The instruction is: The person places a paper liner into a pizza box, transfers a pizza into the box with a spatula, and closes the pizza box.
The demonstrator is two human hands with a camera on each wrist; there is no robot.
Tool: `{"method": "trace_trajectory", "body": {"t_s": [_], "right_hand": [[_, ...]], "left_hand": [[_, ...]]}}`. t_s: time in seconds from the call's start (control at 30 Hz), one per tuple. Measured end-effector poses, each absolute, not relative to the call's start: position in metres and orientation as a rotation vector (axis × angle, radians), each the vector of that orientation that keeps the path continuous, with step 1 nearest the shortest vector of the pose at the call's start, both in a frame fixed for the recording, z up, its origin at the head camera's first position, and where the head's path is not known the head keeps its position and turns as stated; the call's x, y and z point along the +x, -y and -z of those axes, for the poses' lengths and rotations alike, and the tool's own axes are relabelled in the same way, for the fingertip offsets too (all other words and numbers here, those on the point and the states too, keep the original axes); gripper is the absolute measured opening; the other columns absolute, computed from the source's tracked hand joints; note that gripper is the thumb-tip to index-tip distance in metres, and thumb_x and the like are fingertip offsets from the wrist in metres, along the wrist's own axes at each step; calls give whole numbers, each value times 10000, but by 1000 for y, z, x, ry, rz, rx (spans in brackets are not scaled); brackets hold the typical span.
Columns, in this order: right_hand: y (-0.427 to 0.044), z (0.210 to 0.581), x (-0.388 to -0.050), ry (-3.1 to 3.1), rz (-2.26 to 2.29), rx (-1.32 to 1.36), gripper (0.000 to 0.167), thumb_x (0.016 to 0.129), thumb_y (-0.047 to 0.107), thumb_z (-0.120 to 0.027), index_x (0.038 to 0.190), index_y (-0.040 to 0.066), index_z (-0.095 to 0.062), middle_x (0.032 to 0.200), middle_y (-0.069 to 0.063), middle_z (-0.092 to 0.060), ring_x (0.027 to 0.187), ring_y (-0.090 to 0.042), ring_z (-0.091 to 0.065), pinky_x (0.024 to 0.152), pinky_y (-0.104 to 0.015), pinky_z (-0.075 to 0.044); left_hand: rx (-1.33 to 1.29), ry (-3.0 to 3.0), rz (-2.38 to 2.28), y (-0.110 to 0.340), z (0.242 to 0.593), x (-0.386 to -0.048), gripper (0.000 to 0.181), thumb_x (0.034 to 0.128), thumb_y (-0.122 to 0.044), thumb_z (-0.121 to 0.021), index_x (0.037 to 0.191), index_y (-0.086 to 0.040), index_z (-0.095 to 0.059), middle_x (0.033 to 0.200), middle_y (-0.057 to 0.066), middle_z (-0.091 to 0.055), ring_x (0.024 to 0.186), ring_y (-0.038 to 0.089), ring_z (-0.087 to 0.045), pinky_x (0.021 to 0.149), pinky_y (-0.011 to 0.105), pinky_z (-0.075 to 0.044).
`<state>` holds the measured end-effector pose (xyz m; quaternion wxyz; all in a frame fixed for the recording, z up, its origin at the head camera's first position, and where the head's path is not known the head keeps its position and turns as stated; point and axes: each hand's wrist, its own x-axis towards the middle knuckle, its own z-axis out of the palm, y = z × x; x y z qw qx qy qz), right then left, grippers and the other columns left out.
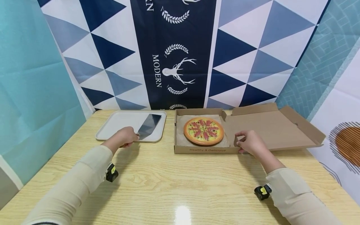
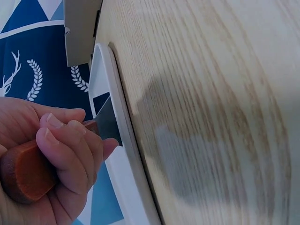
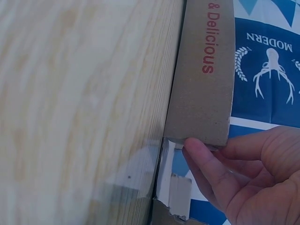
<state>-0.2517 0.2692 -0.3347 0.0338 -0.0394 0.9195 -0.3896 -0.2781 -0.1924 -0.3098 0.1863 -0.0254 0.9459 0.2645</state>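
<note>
Left of centre, the left hand [image 1: 125, 137] grips a spatula [image 1: 150, 126], its long axis pointing upper right. The right hand [image 1: 250, 142], right of centre, pinches the pizza box [image 1: 182, 150].

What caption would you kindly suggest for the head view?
Left hand grips spatula over tray; right hand holds open box with pizza inside.

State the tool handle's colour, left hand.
Reddish brown; the handle shows best in the left wrist view.
</note>
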Motion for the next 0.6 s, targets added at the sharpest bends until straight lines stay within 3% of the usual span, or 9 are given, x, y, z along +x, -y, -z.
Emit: {"method": "trace_trajectory", "body": {"t_s": [0.13,0.6], "right_hand": [[-269,334,-251,-2831,1198,-124,381,914,-89,-556,1278,-175,-486,968,-322,-635,643,-241,-677,608,-358,-578],[-271,334,-253,-2807,1216,-129,398,910,-96,-552,1287,-191,-468,976,-341,-619,647,-250,-676,604,-361,-578]], "left_hand": [[-62,-2636,-711,190,305,-282,269,1014,-148,-468,1040,85,-601,465,-10,-377,376,79,-287,409,217,-303],[-44,-2618,-427,180,294,-293,330,1030,-187,-472,1216,80,-527,478,5,-401,386,87,-303,435,227,-322]]}}
